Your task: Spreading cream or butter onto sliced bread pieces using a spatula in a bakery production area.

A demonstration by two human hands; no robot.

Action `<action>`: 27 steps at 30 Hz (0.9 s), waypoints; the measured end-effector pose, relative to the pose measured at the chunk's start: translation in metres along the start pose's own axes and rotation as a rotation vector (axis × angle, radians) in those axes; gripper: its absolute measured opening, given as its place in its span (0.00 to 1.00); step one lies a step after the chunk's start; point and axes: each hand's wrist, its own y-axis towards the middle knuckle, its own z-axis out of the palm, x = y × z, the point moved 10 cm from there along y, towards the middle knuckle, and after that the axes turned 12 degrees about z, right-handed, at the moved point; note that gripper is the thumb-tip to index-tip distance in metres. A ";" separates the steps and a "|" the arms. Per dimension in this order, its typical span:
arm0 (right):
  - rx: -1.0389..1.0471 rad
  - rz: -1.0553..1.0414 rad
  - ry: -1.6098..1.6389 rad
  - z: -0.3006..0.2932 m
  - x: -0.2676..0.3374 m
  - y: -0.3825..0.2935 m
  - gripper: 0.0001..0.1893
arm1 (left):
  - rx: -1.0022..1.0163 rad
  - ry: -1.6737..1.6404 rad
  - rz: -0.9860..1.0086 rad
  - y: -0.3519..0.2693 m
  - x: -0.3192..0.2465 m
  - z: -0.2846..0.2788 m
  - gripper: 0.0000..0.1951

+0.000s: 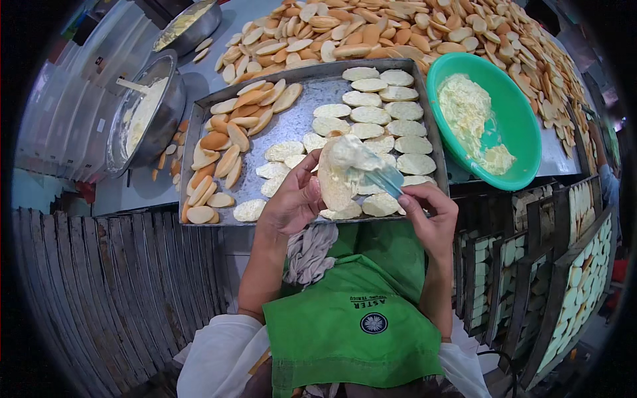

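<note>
My left hand (297, 196) grips an oval slice of bread (334, 181) above the front of a metal baking tray (436, 149). In my right hand (429, 211) is a translucent blue spatula (385, 180), its blade against the slice. A thick lump of pale cream (351, 153) lies on the slice's upper part, under the blade. Rows of cream-coated slices (371, 115) cover the right side of the tray and reach its front middle. Plain slices (228, 161) with brown crusts are heaped along its left side.
A green plastic basin (532, 144) of pale cream stands right of the tray. Behind spreads a large pile of bread slices (371, 35). Metal bowls (166, 124) and clear plastic boxes (64, 119) stand left. Upright trays (124, 278) line the lower left; filled racks (527, 278) stand right.
</note>
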 end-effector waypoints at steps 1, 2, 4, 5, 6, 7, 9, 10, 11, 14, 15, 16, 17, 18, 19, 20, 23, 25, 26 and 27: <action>0.007 -0.063 0.007 0.003 0.003 -0.001 0.08 | -0.008 -0.019 -0.007 0.000 0.000 -0.001 0.39; 0.014 -0.126 0.023 0.007 0.005 -0.003 0.09 | 0.019 -0.028 -0.012 -0.001 0.001 0.001 0.40; 0.036 -0.131 0.056 0.012 0.001 -0.006 0.12 | 0.064 -0.035 -0.007 -0.001 0.002 0.005 0.40; 0.037 -0.147 0.017 0.014 0.000 -0.007 0.12 | 0.031 -0.035 -0.003 -0.001 0.004 0.002 0.41; 0.034 -0.155 -0.016 0.015 0.000 -0.008 0.12 | 0.010 -0.040 0.007 0.000 0.005 0.001 0.41; 0.046 -0.172 -0.044 0.017 0.000 -0.009 0.12 | -0.013 -0.046 0.017 0.000 0.006 -0.001 0.41; -0.080 -0.192 -0.184 0.003 0.002 -0.008 0.13 | -0.087 -0.041 0.086 0.001 0.000 -0.007 0.40; -0.141 -0.208 -0.235 -0.004 0.005 -0.008 0.13 | -0.123 -0.037 0.121 0.002 -0.003 -0.011 0.40; -0.154 -0.179 -0.225 -0.009 0.003 -0.006 0.13 | -0.099 -0.007 0.140 0.003 -0.006 -0.010 0.40; -0.164 -0.072 -0.072 -0.020 -0.006 -0.006 0.12 | -0.037 0.059 0.190 0.007 -0.014 -0.007 0.38; -0.093 -0.070 -0.106 -0.013 -0.006 -0.006 0.11 | -0.022 0.066 0.205 0.008 -0.016 -0.007 0.38; -0.021 -0.070 -0.140 -0.007 -0.006 -0.005 0.11 | -0.007 0.074 0.221 0.009 -0.019 -0.006 0.38; 0.073 -0.049 -0.188 0.003 -0.010 -0.006 0.10 | -0.056 0.053 0.220 0.009 -0.020 -0.011 0.38; 0.061 -0.050 -0.233 0.000 -0.010 -0.004 0.10 | -0.105 0.034 0.219 0.009 -0.022 -0.017 0.38; 0.007 -0.086 -0.214 -0.008 -0.006 -0.003 0.10 | -0.154 0.017 0.227 0.008 -0.023 -0.022 0.38; -0.032 -0.101 -0.209 -0.013 -0.006 -0.003 0.10 | -0.146 0.020 0.201 0.008 -0.020 -0.020 0.38; -0.132 -0.136 -0.099 -0.022 -0.008 -0.006 0.11 | -0.111 0.009 0.117 0.008 -0.002 -0.013 0.38; -0.155 -0.206 -0.091 -0.014 -0.007 -0.007 0.11 | -0.056 -0.031 0.049 0.009 0.015 -0.004 0.38; -0.175 -0.202 -0.098 -0.012 -0.010 -0.007 0.11 | -0.034 -0.028 -0.002 0.007 0.022 -0.002 0.36; -0.222 -0.241 -0.133 -0.011 -0.007 -0.009 0.11 | -0.012 -0.002 0.006 0.007 0.023 -0.001 0.35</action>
